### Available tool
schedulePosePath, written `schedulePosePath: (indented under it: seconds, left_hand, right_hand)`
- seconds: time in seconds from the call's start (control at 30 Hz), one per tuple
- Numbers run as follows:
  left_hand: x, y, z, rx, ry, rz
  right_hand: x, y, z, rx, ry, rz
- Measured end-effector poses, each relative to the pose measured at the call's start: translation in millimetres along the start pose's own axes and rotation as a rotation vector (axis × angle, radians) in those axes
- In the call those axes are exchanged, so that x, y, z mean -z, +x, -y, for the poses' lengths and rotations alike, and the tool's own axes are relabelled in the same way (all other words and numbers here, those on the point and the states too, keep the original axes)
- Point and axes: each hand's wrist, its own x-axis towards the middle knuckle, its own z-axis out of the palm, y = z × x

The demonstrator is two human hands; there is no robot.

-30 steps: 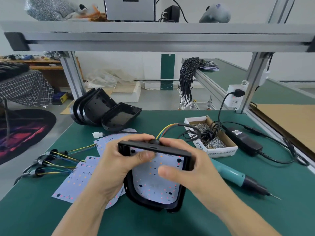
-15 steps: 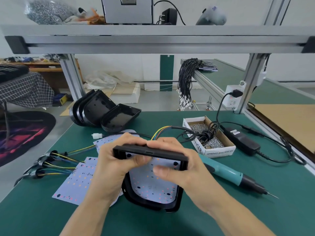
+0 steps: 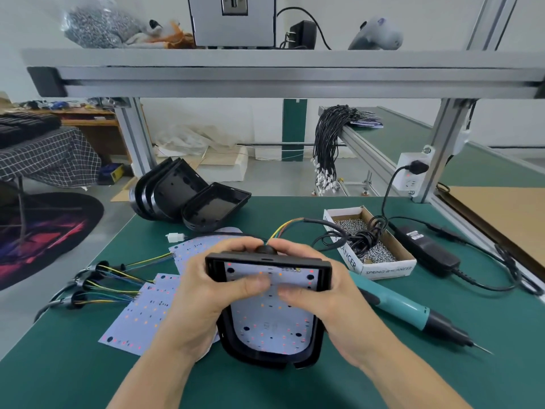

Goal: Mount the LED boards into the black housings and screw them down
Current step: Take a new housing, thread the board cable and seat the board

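On your far left, three wired plugs lay on the green surface, their coloured leads running to the spare LED boards fanned out beside your left forearm. Behind those, a stack of empty black housings leaned at the surface's back edge, with one more lying open just to its right and a small white connector in front.

In the middle, you held the black housing tilted up, its rounded end down near the surface and the white LED board seated inside it. Your left hand wrapped the housing's left side, fingers curled over its top rim, the thumb pressed flat onto the board. Your right hand mirrored it on the right side, fingers over the rim, thumb down on the board, so that both grips clasped the housing. Coloured wires rose from behind its top edge.

To the right, a cardboard box of screws stood with a coiled black cable draped into it. The teal electric screwdriver lay just beyond your right wrist, tip pointing right, and a black power adapter sat farther right.
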Motion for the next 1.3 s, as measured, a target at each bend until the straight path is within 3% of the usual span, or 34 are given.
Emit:
schedulePosePath:
  seconds: [0.2, 0.33, 0.43, 0.5, 0.6, 0.67, 0.77, 0.93, 1.3]
  left_hand:
    - [-7.5, -1.2, 0.3, -0.015, -0.043, -0.068]
    - [-10.3, -0.5, 1.8, -0.112, 0.021, -0.037]
    - [-10.4, -1.6, 7.8, -0.184, 0.054, -0.092]
    - [-2.1, -4.1, 7.4, -0.224, 0.027, -0.072]
    - [12.2, -6.5, -0.7, -0.25, 0.065, 0.036]
    - [12.5, -7.0, -7.0, -0.297, 0.175, 0.127]
    - [2.7, -8.2, -11.7, -0.362, 0.337, 0.2]
    - [-5.9, -15.3, -9.4, -0.484, 0.426, 0.169]
    - [-8.2, -21.0, -9.2, -0.545, 0.48, 0.248]
  right_hand:
    - [-3.2, -0.1, 2.5, 0.035, -0.053, -0.079]
    - [-0.3, -0.7, 1.0, 0.005, 0.017, -0.097]
    - [0.4, -3.5, -2.3, 0.078, -0.098, -0.1]
    - [5.1, -7.0, -1.4, 0.109, -0.161, 0.047]
    - [23.9, -9.1, 8.9, -0.056, 0.086, 0.38]
    - [30.8, -0.8, 16.8, -0.228, 0.21, 0.311]
    - [26.6, 13.5, 24.0, -0.402, 0.047, 0.173]
    - [25.7, 17.4, 38.6, -0.396, -0.083, 0.193]
    - [30.0, -3.4, 42.1, -0.43, -0.017, 0.187]
